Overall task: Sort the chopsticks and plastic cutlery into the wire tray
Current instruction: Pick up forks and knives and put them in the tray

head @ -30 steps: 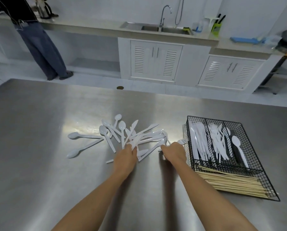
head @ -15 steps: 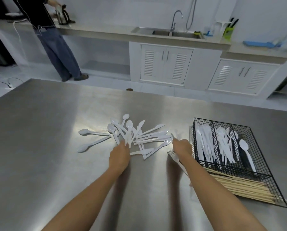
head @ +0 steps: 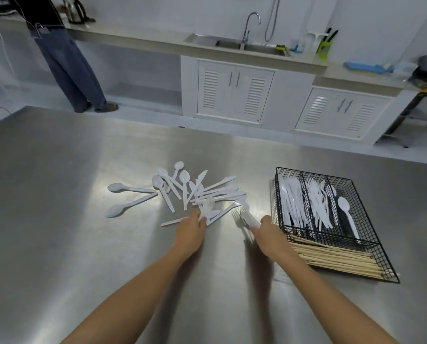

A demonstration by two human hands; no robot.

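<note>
A loose pile of white plastic cutlery (head: 182, 192) lies on the steel table (head: 58, 219), with spoons on its left and knives on its right. My left hand (head: 190, 232) rests at the pile's near edge, its fingertips pinching a white piece there. My right hand (head: 269, 232) holds a white plastic fork (head: 247, 214) by the handle, tines pointing toward the pile. The black wire tray (head: 371, 244) sits at the right with knives, forks and a spoon (head: 346, 214) in three compartments. Wooden chopsticks (head: 336, 259) fill its near section.
A person in dark trousers (head: 71, 70) stands at the far counter on the left. A sink with a tap (head: 247, 40) and white cabinets (head: 234, 90) line the back wall beyond the table's far edge.
My right hand has pulled the fork out of the pile and drawn back toward the tray. My left hand has stayed at the pile's near edge. The camera view has shifted slightly.
</note>
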